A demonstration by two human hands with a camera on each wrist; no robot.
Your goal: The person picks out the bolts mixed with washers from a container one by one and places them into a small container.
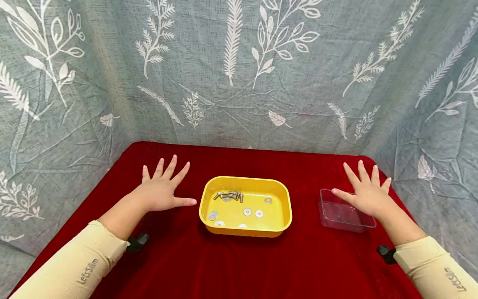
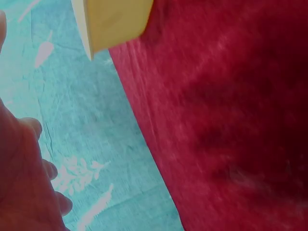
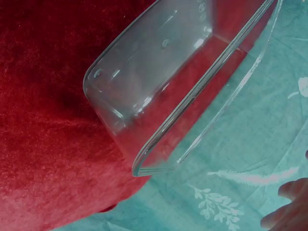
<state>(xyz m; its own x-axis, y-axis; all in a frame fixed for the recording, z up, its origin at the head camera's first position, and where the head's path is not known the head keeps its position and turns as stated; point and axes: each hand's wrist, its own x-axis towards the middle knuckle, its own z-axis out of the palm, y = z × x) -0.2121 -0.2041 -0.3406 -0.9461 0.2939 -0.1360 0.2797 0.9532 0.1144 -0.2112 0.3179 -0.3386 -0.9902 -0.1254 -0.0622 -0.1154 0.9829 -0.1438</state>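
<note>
A yellow tray [image 1: 244, 233] sits in the middle of the red cloth, with a small heap of metal screws [image 1: 230, 195] at its back left and several flat washers [image 1: 247, 212] scattered over its floor. To its left, my left hand [image 1: 158, 194] spreads its fingers wide, holding nothing; the thumb points at the tray's left wall, apart from it. On the right, a clear plastic box [image 1: 341, 223] stands partly under my right hand [image 1: 367, 195]. That hand is also spread, its thumb above the box's rim; contact cannot be told. The right wrist view shows the clear box [image 3: 144, 91] close up.
The red cloth [image 1: 239, 265] covers the table. A grey-green curtain with white leaf prints [image 1: 209, 108] hangs behind and along both sides. Dark wrist straps [image 1: 138, 242] show beneath both sleeves [image 1: 86, 257].
</note>
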